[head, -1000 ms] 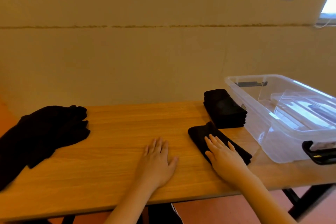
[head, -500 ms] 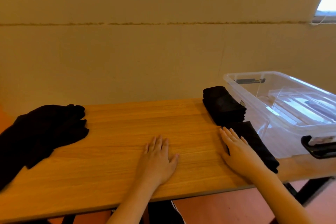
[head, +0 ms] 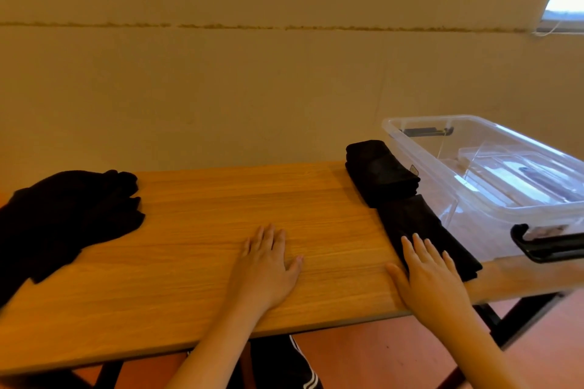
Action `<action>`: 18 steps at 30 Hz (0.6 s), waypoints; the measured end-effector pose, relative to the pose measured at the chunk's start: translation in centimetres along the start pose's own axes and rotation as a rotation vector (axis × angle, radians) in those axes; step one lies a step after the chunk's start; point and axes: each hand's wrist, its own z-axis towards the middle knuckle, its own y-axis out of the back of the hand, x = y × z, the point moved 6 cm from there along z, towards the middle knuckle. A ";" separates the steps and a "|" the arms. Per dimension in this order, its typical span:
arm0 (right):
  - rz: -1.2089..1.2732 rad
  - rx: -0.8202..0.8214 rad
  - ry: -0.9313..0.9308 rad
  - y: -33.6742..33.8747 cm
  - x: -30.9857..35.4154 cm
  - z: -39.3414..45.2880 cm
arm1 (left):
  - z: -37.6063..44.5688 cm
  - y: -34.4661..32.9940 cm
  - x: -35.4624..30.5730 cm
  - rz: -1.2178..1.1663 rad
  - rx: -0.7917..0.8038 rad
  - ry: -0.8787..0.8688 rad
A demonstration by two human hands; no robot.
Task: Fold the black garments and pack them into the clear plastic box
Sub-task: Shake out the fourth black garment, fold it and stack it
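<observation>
My right hand (head: 429,275) lies flat with straight fingers on a folded black garment (head: 417,224), which sits beside the clear plastic box (head: 417,148). Behind it, a stack of folded black garments (head: 380,175) rests against the box's near wall. Flat on the bare wooden table (head: 196,224), near its middle, rests my left hand (head: 267,265), touching no garment. A loose pile of unfolded black garments (head: 60,218) covers the table's left end. The box is open at the right end of the table and holds no black garment that I can see.
The box has black latch handles, one (head: 550,245) at its near end and one (head: 426,131) at the far end. A beige wall stands right behind the table. Below the front edge are my dark trousers (head: 284,363) and a reddish floor.
My right hand has slid the folded garment to the right, from the table's middle up against the box and in line with the stack. My left hand has stayed put.
</observation>
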 end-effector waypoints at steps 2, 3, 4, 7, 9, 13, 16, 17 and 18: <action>0.054 0.044 0.003 1.0 0.4 1.1 | -0.1 0.0 0.0 0.003 0.007 0.000; 0.086 0.032 0.026 1.7 0.7 2.0 | -0.1 0.1 -0.1 0.006 0.010 -0.001; 0.102 0.006 0.059 2.4 1.1 2.9 | -0.1 0.1 -0.2 0.005 0.012 -0.003; 0.069 0.057 0.128 2.1 1.5 5.1 | -0.1 0.0 -0.2 0.002 0.019 -0.009; 0.035 0.139 0.106 0.7 1.2 5.6 | -0.1 0.0 -0.1 -0.002 0.023 -0.002; 0.051 0.128 0.016 0.9 1.7 5.1 | -0.3 0.2 -0.3 -0.017 0.025 0.009; 0.079 0.018 0.115 2.2 6.7 4.6 | -0.5 0.8 -0.4 -0.099 -0.012 0.002; 0.110 0.029 0.187 2.0 9.3 4.4 | -0.6 1.0 -0.2 -0.118 -0.017 0.007; 0.137 0.075 0.260 1.5 12.1 4.3 | -0.7 1.3 0.4 -0.121 -0.023 0.019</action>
